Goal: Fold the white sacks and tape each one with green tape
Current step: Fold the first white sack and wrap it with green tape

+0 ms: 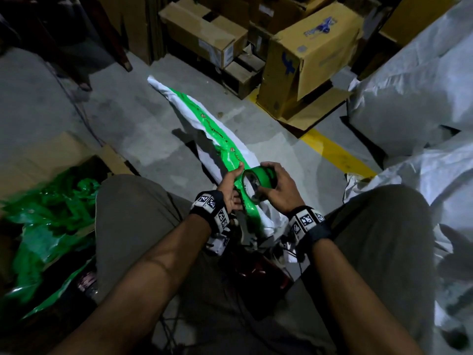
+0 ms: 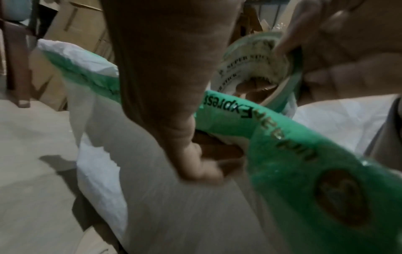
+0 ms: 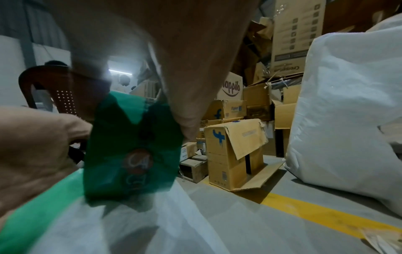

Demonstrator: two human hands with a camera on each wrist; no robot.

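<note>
The person's right hand (image 1: 277,187) is curling its fingers around the green tape roll (image 1: 259,181), holding it against the folded white sack (image 1: 220,139) lying on the concrete floor (image 1: 143,129) between the knees. The left hand (image 1: 230,185) is gripping the sack's edge, thumb pressing the green tape strip (image 1: 204,119) down.

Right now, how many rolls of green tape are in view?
1. The green tape roll is gripped in the right hand, above the folded white sack; others may be hidden in the dark clutter.
</note>
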